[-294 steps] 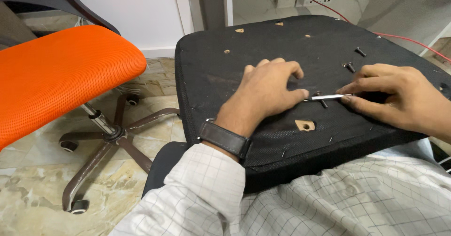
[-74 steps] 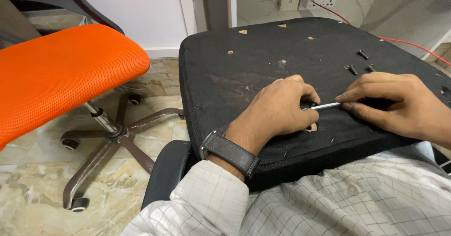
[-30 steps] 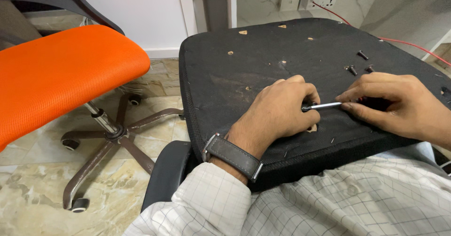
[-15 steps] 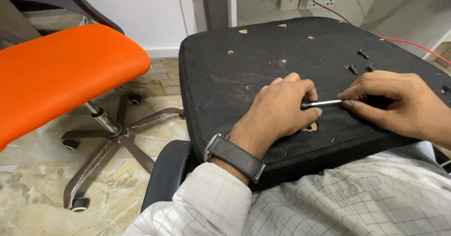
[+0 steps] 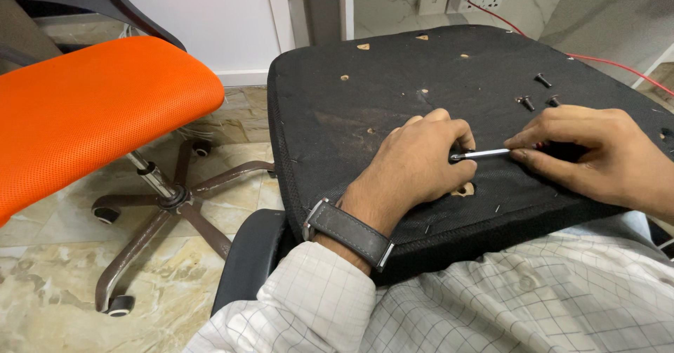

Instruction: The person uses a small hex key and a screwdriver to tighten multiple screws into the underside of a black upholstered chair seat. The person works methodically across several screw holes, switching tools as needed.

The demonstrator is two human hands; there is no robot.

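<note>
A black seat panel point(image 5: 393, 93) is lying upside down across the person's lap. The left hand point(image 5: 421, 167) is resting on it, fingers curled down around the tip of a screwdriver point(image 5: 484, 154). The right hand point(image 5: 597, 153) is gripping the screwdriver's handle, its metal shaft running level between the two hands. Three loose black screws point(image 5: 533, 93) are sitting on the panel just beyond the right hand. An orange chair point(image 5: 91, 107) is standing on the floor to the left.
</note>
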